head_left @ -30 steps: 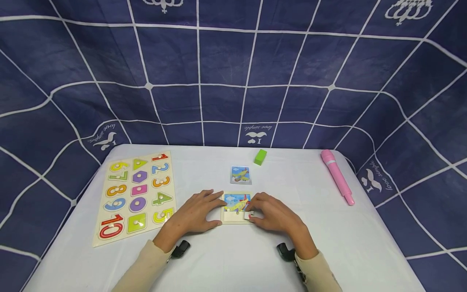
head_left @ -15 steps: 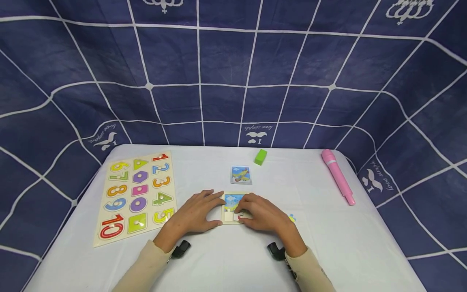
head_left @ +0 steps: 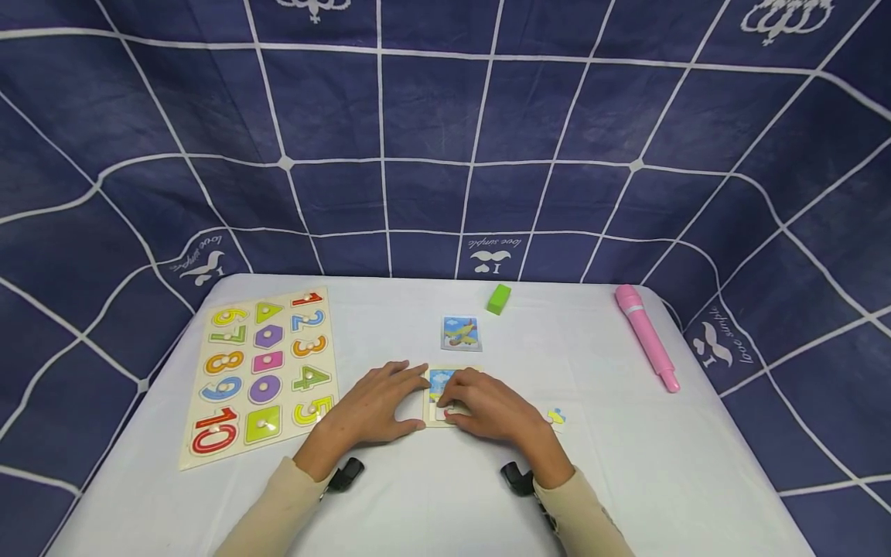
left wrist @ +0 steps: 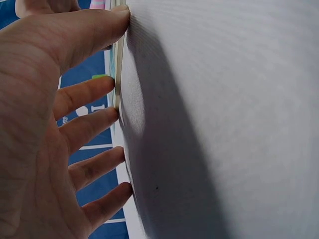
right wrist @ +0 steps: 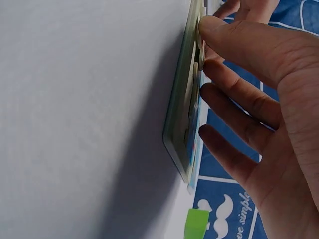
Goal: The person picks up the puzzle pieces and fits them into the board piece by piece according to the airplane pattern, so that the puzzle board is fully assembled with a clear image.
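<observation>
A small jigsaw puzzle board (head_left: 433, 422) with a pale frame and a blue sky picture lies mid-table in the head view. My left hand (head_left: 376, 406) is spread flat at its left edge; in the left wrist view the thumb and two fingertips touch the board's side (left wrist: 118, 92). Over the board's lower left, my right hand (head_left: 490, 406) pinches a whitish puzzle piece (head_left: 441, 415) between thumb and index finger. From the right wrist, the piece (right wrist: 202, 42) sits low over the board (right wrist: 174, 132); its printing is mostly hidden. My right hand covers the board's right half.
Behind the board lies an airplane picture card (head_left: 461, 333), with a green block (head_left: 498, 299) beyond. A number-and-shape peg board (head_left: 261, 375) fills the left. A loose puzzle piece (head_left: 557, 415) lies right of my right wrist. A pink microphone-like toy (head_left: 647, 339) is far right.
My right hand has slid left across the board with the puzzle piece, from its lower right to its lower left. The loose piece beside my right wrist has come into sight. The left hand stays put.
</observation>
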Available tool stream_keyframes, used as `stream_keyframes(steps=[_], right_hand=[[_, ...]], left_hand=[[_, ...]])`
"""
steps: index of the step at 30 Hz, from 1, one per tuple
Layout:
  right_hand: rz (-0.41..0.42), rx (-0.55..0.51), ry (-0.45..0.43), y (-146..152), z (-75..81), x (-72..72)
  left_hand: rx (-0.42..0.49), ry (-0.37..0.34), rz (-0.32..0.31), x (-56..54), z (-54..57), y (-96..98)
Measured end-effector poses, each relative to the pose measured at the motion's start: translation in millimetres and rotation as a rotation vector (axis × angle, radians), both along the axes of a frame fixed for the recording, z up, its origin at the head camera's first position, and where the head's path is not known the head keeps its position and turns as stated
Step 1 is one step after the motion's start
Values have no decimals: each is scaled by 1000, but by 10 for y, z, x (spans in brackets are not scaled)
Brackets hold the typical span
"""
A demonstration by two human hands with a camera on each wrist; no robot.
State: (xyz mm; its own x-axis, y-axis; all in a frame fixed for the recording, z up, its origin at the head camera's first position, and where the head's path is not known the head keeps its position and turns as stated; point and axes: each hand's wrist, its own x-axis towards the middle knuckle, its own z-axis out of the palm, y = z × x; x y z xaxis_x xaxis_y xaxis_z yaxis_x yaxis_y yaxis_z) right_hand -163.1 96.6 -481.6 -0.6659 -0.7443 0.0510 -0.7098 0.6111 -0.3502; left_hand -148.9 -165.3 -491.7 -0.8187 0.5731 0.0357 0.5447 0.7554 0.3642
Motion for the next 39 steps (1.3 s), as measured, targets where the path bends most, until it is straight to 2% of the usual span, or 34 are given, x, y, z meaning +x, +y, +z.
stream_keyframes(steps=[17, 27, 32, 39], right_hand=[[33, -10, 32, -85, -10, 21], [23, -2, 25, -77, -15, 15], [-6, 8, 17, -19, 8, 9], [-65, 2, 9, 158, 23, 17]], left_hand=[[-4, 0, 1, -7, 0, 7], [13, 13, -8, -5, 12, 22], [2, 19, -5, -6, 1, 24], [-13, -9, 22, 17, 16, 33]])
